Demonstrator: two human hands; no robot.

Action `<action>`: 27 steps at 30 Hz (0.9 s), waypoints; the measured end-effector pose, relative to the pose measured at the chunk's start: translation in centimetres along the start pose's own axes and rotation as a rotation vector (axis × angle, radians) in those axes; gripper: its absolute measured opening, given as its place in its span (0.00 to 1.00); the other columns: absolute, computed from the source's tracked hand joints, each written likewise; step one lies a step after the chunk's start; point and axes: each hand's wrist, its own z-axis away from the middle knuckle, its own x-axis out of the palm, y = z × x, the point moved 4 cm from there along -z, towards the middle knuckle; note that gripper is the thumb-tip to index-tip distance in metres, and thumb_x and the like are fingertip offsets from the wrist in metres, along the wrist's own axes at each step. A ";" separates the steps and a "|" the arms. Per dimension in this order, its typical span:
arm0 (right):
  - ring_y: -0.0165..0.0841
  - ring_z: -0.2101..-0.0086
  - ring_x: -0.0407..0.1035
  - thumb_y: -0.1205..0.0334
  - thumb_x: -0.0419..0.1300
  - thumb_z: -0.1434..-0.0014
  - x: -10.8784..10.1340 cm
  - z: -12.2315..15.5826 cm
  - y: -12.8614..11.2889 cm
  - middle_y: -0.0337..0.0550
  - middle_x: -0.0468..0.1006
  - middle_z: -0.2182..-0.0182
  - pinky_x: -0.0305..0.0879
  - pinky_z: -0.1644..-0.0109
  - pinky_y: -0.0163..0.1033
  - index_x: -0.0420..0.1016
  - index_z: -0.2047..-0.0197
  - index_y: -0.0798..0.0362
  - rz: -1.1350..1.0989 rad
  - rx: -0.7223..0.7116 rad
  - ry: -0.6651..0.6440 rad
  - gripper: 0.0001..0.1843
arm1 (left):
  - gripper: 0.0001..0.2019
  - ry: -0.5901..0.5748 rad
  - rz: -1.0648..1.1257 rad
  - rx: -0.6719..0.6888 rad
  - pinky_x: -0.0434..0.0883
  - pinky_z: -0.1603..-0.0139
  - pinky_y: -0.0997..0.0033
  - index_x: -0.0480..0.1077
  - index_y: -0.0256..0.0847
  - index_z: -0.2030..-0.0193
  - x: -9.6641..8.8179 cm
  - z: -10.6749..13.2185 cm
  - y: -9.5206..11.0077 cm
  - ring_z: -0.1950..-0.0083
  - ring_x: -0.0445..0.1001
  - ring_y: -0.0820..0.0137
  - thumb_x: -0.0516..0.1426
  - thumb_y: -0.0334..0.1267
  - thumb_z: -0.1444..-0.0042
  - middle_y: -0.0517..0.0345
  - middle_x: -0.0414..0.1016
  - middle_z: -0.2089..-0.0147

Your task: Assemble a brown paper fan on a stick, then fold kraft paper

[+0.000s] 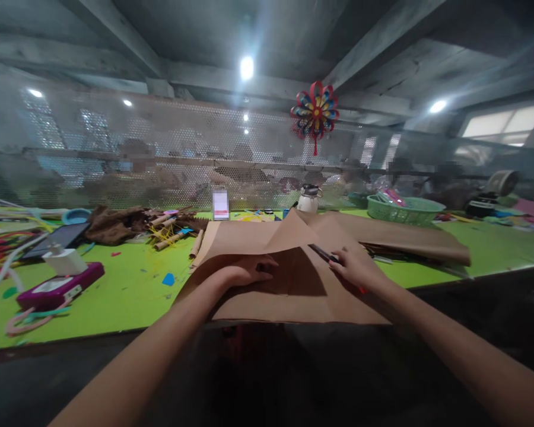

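A large sheet of brown kraft paper (249, 237) lies folded before me, its upper layer bulging up over a shadowed gap. My left hand (256, 270) reaches into that gap and rests on the lower layer, thumb and fingers slightly bent and apart. Some of its fingertips are in shadow. On the right, my right hand (349, 267) is closed around a dark, narrow, blade-like tool (323, 253) that points up and left along the raised paper. A bit of red shows below that palm; the tool's exact kind is unclear.
A purple power strip (62, 286) with a white plug (64, 261) sits at the left, near rolled paper tubes (171, 238) and brown material (115, 224). Behind the paper stand a phone (221, 205) and a white bottle (309, 200). A green basket (404, 210) is back right, beyond more brown paper (418, 237).
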 end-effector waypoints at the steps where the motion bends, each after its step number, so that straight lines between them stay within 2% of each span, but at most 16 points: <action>1: 0.45 0.54 0.66 0.56 0.54 0.40 -0.1 -0.1 -0.8 0.57 0.76 0.56 0.58 0.50 0.45 0.75 0.51 0.58 0.006 -0.019 0.028 0.19 | 0.19 0.010 0.000 -0.009 0.65 0.45 0.67 0.68 0.45 0.46 0.0 0.0 0.0 0.44 0.69 0.64 0.57 0.39 0.45 0.54 0.68 0.40; 4: 0.42 0.49 0.62 0.60 0.52 0.39 -0.6 -0.1 -4.9 0.55 0.72 0.50 0.56 0.45 0.46 0.71 0.47 0.55 -0.102 -0.207 0.091 0.19 | 0.21 0.020 -0.003 -0.035 0.65 0.43 0.64 0.67 0.45 0.44 0.0 0.0 0.2 0.42 0.67 0.62 0.57 0.37 0.46 0.53 0.67 0.39; 6: 0.38 0.48 0.63 0.60 0.51 0.37 -0.6 -0.1 -8.3 0.49 0.71 0.47 0.57 0.45 0.42 0.69 0.46 0.51 -0.251 -0.384 0.005 0.18 | 0.23 0.020 -0.008 -0.041 0.65 0.43 0.63 0.67 0.44 0.43 -0.1 0.0 0.3 0.42 0.68 0.61 0.58 0.36 0.48 0.52 0.69 0.40; 10: 0.40 0.52 0.66 0.53 0.60 0.44 0.2 -1.6 -11.8 0.46 0.76 0.54 0.61 0.50 0.42 0.72 0.49 0.50 -0.335 -0.308 -0.189 0.20 | 0.22 0.046 -0.012 -0.046 0.61 0.40 0.61 0.66 0.45 0.43 -0.3 0.1 0.3 0.41 0.66 0.59 0.58 0.38 0.47 0.54 0.69 0.40; 14: 0.39 0.57 0.68 0.53 0.67 0.54 1.3 -3.5 -12.2 0.42 0.77 0.61 0.63 0.56 0.40 0.74 0.53 0.48 -0.367 -0.212 -0.308 0.24 | 0.17 0.095 0.024 -0.067 0.57 0.36 0.58 0.68 0.44 0.45 -0.3 0.0 -0.3 0.40 0.65 0.61 0.49 0.38 0.39 0.55 0.70 0.41; 18: 0.36 0.68 0.69 0.56 0.70 0.57 2.4 -4.6 -11.4 0.40 0.75 0.74 0.63 0.63 0.39 0.77 0.68 0.55 -0.369 -0.117 -0.398 0.14 | 0.20 0.109 0.111 -0.050 0.61 0.39 0.63 0.66 0.45 0.43 0.2 -0.6 -0.7 0.43 0.69 0.67 0.45 0.31 0.38 0.56 0.73 0.44; 20: 0.34 0.70 0.68 0.57 0.69 0.55 2.8 -4.8 -11.2 0.38 0.73 0.76 0.63 0.66 0.38 0.77 0.71 0.55 -0.400 -0.073 -0.409 0.11 | 0.23 0.116 0.152 -0.045 0.65 0.42 0.65 0.65 0.43 0.41 0.5 -1.0 -1.0 0.46 0.71 0.69 0.43 0.25 0.40 0.54 0.74 0.45; 22: 0.33 0.70 0.69 0.57 0.67 0.51 3.0 -4.7 -11.2 0.38 0.74 0.74 0.65 0.67 0.37 0.77 0.68 0.56 -0.452 -0.044 -0.399 0.11 | 0.27 0.121 0.181 -0.045 0.67 0.44 0.65 0.64 0.43 0.40 0.8 -1.3 -1.2 0.47 0.72 0.70 0.42 0.21 0.43 0.53 0.74 0.46; 27: 0.34 0.61 0.71 0.56 0.57 0.38 3.1 -3.8 -11.7 0.45 0.74 0.56 0.70 0.58 0.43 0.70 0.52 0.56 -0.587 -0.008 -0.366 0.15 | 0.27 0.115 0.196 -0.040 0.68 0.46 0.65 0.63 0.43 0.39 1.0 -1.5 -1.7 0.47 0.73 0.69 0.44 0.22 0.44 0.52 0.75 0.46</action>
